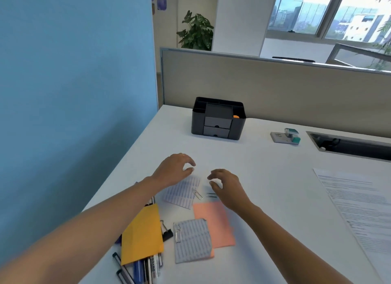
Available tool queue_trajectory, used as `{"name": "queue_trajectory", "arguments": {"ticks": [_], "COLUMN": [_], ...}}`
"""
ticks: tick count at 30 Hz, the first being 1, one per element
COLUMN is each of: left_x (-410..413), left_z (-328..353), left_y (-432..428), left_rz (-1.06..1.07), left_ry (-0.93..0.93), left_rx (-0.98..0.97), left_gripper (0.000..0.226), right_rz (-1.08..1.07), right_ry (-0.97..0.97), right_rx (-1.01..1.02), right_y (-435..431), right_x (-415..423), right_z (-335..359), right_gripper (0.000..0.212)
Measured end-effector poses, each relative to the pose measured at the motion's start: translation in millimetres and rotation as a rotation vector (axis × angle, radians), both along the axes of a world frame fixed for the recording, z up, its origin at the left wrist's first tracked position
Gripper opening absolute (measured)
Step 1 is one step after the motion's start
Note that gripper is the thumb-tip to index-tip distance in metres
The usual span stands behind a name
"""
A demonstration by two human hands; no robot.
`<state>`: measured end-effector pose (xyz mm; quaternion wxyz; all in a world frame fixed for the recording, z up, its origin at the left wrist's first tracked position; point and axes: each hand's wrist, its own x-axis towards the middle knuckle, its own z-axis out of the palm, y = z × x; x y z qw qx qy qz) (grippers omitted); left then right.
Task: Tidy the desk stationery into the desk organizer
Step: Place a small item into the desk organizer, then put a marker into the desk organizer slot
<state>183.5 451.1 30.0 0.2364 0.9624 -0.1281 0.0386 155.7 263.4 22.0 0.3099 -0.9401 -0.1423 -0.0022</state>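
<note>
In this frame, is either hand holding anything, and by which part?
Nothing is held. The left hand and right hand both hover with loosely curled fingers above the white desk, near a lined paper slip.

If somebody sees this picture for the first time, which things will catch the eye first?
The left hand and right hand hover, fingers loosely curled and holding nothing, near a lined paper slip at the centre. Nearer the person, a yellow paper lies over pens, left of a pink sheet; the dark desk organizer stands farther back.

No legible text; print on the paper sheet [359, 209] too blurred.
</note>
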Motion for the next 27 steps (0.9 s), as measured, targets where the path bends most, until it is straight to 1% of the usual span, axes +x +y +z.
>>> {"name": "queue_trajectory", "arguments": {"ticks": [5,12,15,18,21,23,25,27], "left_x": [-43,-102,-121,-139,-156,-165,-173,-180], "left_z": [-1,-4,-6,-9,-14,-18,-22,-24], "left_y": [19,44,59,74,87,92,93,90], "left_rz": [0.042,0.108,0.183,0.301,0.39,0.416,0.427,0.432], "left_ry": [0.021,0.065,0.087,0.047,0.022,0.017,0.005,-0.001], "left_rx": [-0.026,-0.075,-0.09,-0.102,-0.127,-0.133,-0.149,-0.173], "left_gripper": [0.021,0.023,0.026,0.027,0.028,0.028,0.028,0.029], "right_rz": [0.061,0.216,0.26,0.295,0.338,0.422,0.516,0.551], "right_ry": [-0.003,0.007,0.018,0.01,-0.001,0.012,0.008,-0.002], "right_rx": [0.033,-0.062,-0.085,-0.13,-0.096,-0.083,-0.164,-0.276], "right_y": [11,23,28,36,47,57,68,73], "right_x": [-39,-81,-96,-108,-121,-131,-140,-144], "right_z": [-4,-3,-5,-7,-5,-4,-6,-11], "right_gripper": [0.021,0.02,0.021,0.024,0.035,0.046,0.056,0.073]}}
